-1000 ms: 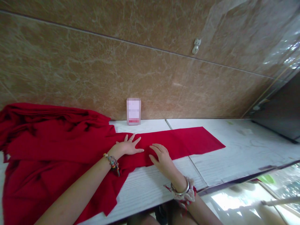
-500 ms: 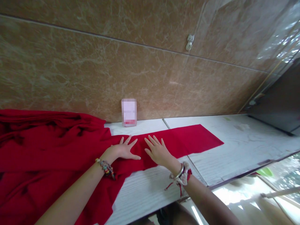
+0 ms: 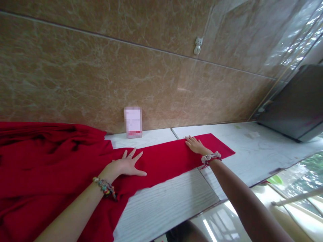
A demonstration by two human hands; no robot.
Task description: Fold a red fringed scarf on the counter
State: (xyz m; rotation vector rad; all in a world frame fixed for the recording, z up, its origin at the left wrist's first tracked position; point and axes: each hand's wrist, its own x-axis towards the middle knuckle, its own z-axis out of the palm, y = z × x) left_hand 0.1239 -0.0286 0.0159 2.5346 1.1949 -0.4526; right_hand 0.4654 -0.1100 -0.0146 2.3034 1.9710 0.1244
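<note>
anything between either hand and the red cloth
Nothing visible: the left hand and right hand both lie flat on the red cloth. The pink item stands beyond it, by the wall.

open on white table [image 3: 262, 151], right of red cloth [image 3: 164, 163], blocked far by brown wall [image 3: 156, 90], far right by grey box [image 3: 292, 104]
</note>
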